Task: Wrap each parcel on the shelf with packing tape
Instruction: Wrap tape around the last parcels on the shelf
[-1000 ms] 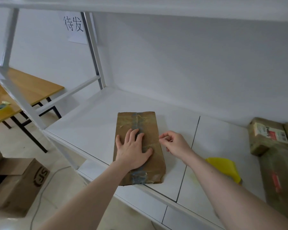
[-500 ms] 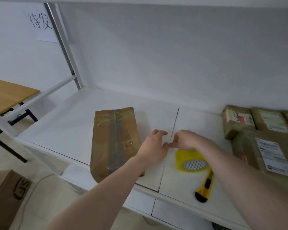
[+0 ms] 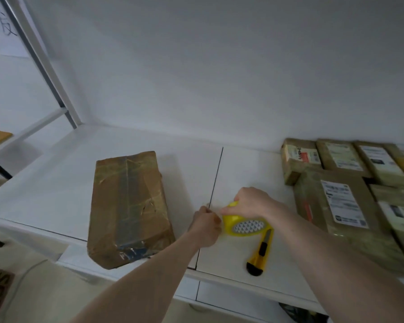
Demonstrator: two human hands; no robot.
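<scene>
Wrapped parcel [image 3: 128, 206]: brown, oblong, lying flat on the white shelf [image 3: 44, 194], near end overhanging the front edge; tape strip along its length, creased.
Tape roll [image 3: 245, 223]: yellow, patterned core, tilted, right of the parcel, apart from it.
Other parcels [image 3: 336, 183]: brown, white labels, grouped at shelf's right end.

Dim, even light; soft shadows; motion blur and wide-angle bending at edges.
</scene>
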